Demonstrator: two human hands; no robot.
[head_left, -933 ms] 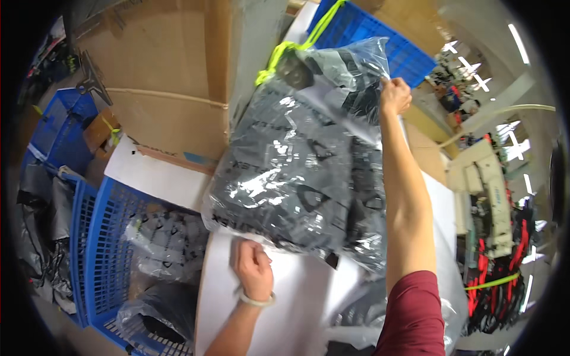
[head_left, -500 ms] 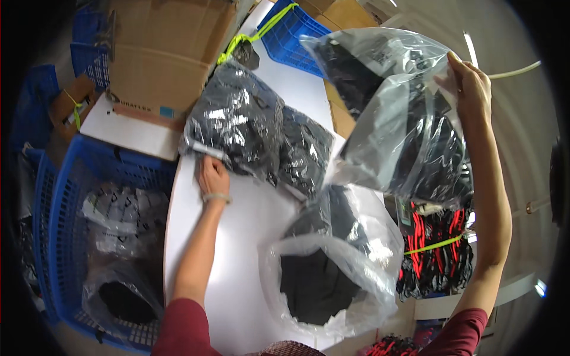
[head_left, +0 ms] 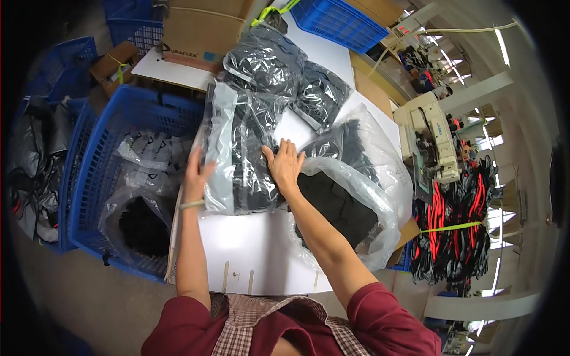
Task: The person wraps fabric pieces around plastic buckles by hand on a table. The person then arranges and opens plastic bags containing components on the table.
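A clear plastic bag with black goods inside [head_left: 254,154] lies flat on the white table [head_left: 237,249], its pale empty end at its left side. On the bag's right part my right hand [head_left: 286,167] rests flat, fingers spread. Along the pale left edge is my left hand [head_left: 196,175], slightly blurred, fingers apart and touching or just beside the plastic. Two more filled bags lie beyond: a large one [head_left: 270,59] and a smaller one [head_left: 323,92]. Right of my right forearm stands an open-mouthed clear sack [head_left: 386,202] full of black pieces.
To the left is a blue basket [head_left: 89,196] holding clear bags and black material. A cardboard box [head_left: 202,29] sits at the far left of the table, a blue crate [head_left: 338,24] at the far end. A sewing machine [head_left: 433,133] and hanging black-and-red straps [head_left: 454,231] are at right.
The bag my right hand held up high at the right now lies on the table before me. My left hand has left the far bag and moved to this one's left edge.
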